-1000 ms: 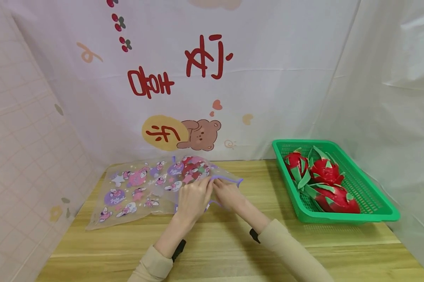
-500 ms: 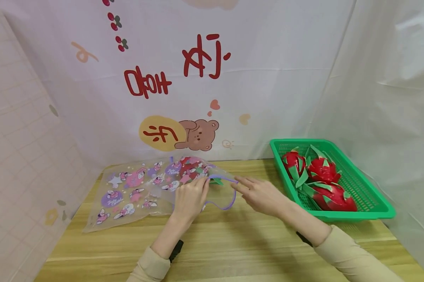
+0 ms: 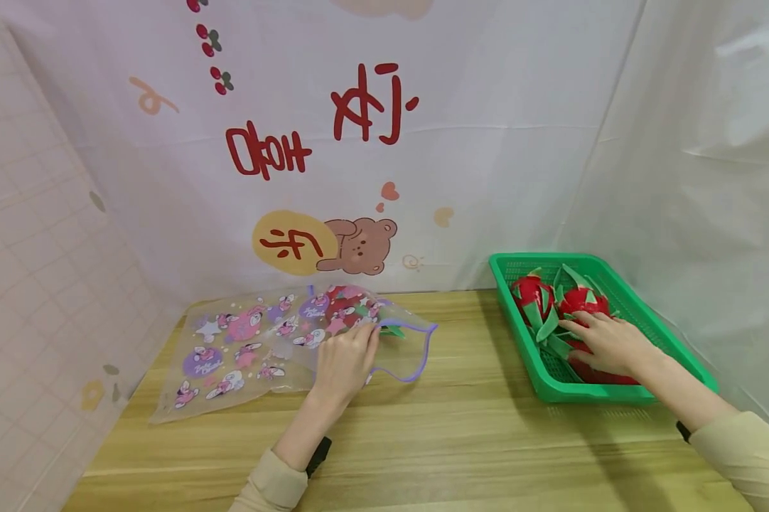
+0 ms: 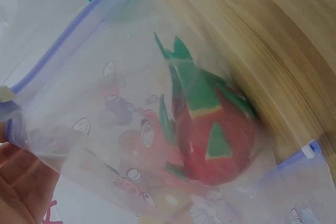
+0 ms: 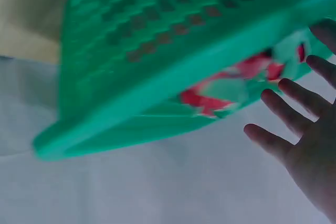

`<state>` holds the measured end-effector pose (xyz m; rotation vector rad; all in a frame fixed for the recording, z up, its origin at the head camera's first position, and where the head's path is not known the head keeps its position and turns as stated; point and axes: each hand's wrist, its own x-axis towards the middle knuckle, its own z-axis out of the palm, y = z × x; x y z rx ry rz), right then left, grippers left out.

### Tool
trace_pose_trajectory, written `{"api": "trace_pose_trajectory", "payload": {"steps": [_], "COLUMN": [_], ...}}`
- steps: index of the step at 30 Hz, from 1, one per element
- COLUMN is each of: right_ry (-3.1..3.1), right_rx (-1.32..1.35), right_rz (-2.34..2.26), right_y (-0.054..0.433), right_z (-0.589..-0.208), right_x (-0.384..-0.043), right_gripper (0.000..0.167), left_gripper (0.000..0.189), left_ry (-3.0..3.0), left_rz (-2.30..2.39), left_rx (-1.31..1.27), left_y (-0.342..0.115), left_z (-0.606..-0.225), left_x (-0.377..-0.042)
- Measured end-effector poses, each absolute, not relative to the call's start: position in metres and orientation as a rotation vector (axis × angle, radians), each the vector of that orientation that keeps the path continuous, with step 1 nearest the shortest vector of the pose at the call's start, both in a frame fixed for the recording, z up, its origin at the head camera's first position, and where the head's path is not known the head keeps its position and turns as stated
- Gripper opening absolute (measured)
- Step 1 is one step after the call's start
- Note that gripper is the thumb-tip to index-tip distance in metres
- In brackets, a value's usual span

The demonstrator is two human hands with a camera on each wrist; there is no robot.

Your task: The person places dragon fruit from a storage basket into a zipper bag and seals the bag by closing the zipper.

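My left hand (image 3: 345, 359) pinches the rim of a clear zip bag (image 3: 410, 355) with a purple edge and cartoon prints; its mouth gapes to the right. Inside lies a red dragon fruit (image 4: 220, 140) with green scales, seen through the film in the left wrist view. Over the green basket (image 3: 669, 338) at the right, my right hand (image 3: 615, 346) reaches with spread, extended fingers, holding nothing. Beneath it a dragon fruit (image 3: 605, 377) is partly covered by the hand. Two more dragon fruits, one at the left (image 3: 529, 293) and one behind the fingertips (image 3: 581, 299), sit farther back.
A second printed zip bag (image 3: 214, 384) lies flat on the wooden table (image 3: 384, 448) at the left, partly under the first. White printed sheeting (image 3: 474, 171) stands behind the table and at both sides.
My right hand has let go of the bag's edge and travelled right, over the basket. The bag's mouth now stands apart. The left hand keeps its grip on the rim.
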<state>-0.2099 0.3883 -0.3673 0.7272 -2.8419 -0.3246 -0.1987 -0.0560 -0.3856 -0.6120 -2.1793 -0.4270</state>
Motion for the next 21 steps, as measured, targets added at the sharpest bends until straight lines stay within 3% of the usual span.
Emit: {"api": "trace_pose_trajectory", "payload": {"steps": [7, 12, 21], "right_ry": [-3.062, -3.064, -2.926], "right_rx": [0.573, 0.661, 0.769], "right_rz": [-0.163, -0.03, -0.007], "right_y": [0.418, 0.426, 0.433], "right_z": [-0.378, -0.39, -0.402], "right_x": [-0.2, -0.2, -0.205], "right_gripper": [0.065, 0.079, 0.079], "left_gripper": [0.014, 0.014, 0.014], "left_ry": [-2.185, -2.191, -2.202], "left_rz": [-0.45, -0.452, -0.443], "left_rx": [-0.627, -0.623, -0.625], "left_y": [-0.056, -0.056, -0.057], "left_z": [-0.387, -0.388, -0.388], "left_x": [-0.198, -0.198, -0.197]}}
